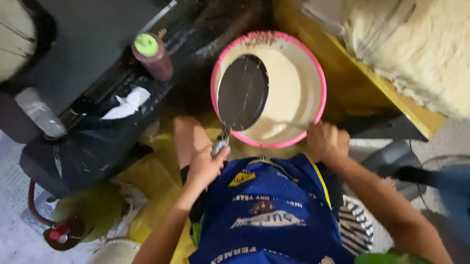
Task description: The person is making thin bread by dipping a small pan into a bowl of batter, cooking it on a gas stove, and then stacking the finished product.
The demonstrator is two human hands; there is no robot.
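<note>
Pan (242, 92): dark, over pink-rimmed batter basin (310, 60)
Left hand (207, 164): clamped on pan handle
Right hand (326, 141): grips basin rim
Nearby: green-capped bottle (152, 56), noodle stack (421, 31)

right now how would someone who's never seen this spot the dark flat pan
Find the pink-rimmed basin of pale batter near the top middle, above the blue apron. The round pan is held tilted over the basin's left half, its handle gripped by the left hand, while the right hand touches the rim. It is the only dark, flat disc against the cream batter.
</note>
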